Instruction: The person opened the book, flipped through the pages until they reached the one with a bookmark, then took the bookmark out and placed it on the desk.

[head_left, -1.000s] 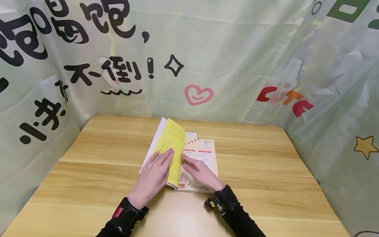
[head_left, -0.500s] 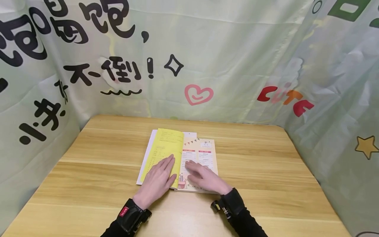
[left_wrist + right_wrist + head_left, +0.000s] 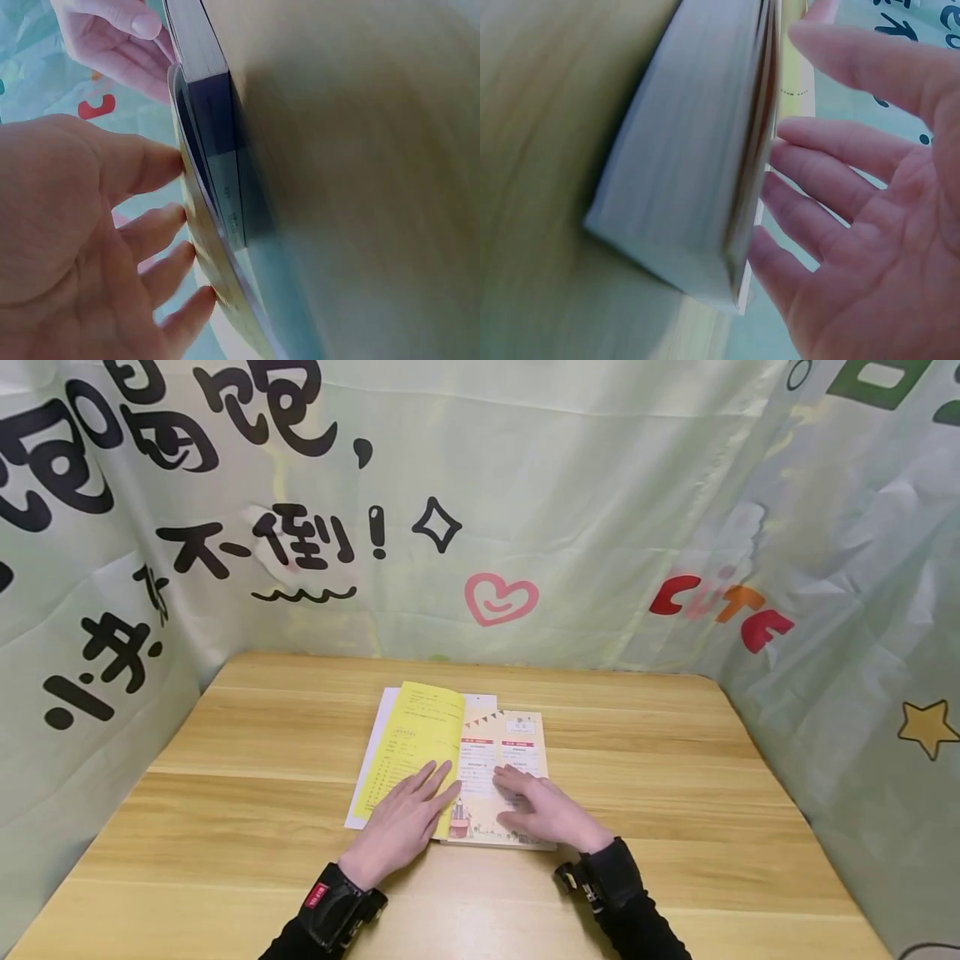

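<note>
A thick book [image 3: 517, 735] lies open on the wooden table, its right side showing a cream printed page with bunting along the top. On its left, a yellow page [image 3: 431, 718] is turned over, with a white sheet or cover [image 3: 362, 797] jutting out beneath it. My left hand [image 3: 401, 822] rests on the lower yellow page near the fold, fingers spread; the left wrist view shows its fingertips touching the page beside the dark spine [image 3: 210, 112]. Over the cream page lies my right hand [image 3: 551, 810], fingers extended, fingertips at the page surface above the book's thick page block [image 3: 682, 135].
A white edge [image 3: 483, 700] sticks out behind the top of the book. Bare tabletop [image 3: 660, 760] extends on both sides and in front. A pale green printed curtain [image 3: 570, 510] hangs around the back and sides of the table.
The raised left part of the book has come down flat, and the left hand has shifted slightly down and right. My right hand has slid rightward from the fold across the cream page.
</note>
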The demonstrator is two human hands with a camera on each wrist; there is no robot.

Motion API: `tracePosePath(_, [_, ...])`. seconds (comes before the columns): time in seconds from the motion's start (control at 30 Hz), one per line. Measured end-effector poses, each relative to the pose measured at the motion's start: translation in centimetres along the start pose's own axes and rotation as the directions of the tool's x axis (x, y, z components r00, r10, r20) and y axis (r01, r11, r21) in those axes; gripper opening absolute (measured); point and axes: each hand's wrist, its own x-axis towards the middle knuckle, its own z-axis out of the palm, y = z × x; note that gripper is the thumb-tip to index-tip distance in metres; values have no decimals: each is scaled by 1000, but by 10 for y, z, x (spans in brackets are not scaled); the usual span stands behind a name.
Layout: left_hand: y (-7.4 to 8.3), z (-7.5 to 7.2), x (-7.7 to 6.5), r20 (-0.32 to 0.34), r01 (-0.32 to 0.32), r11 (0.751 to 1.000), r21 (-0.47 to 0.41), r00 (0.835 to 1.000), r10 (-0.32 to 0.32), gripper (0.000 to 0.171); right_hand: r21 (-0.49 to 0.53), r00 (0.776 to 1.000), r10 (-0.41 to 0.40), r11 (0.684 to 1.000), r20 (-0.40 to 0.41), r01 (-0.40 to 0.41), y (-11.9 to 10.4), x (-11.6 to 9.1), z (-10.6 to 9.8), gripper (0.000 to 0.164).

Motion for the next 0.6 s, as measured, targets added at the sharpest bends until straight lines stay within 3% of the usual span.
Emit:
tracePosePath(0.23, [5,1,6,57,-17,998,-54,998,20,42,-9,999,-39,999,31,40,3,-4,-4,64])
tracePosePath(0.6, [11,1,6,50,35,995,-93,998,-30,47,-47,992,-71,996,101,76,5,-11,-8,73])
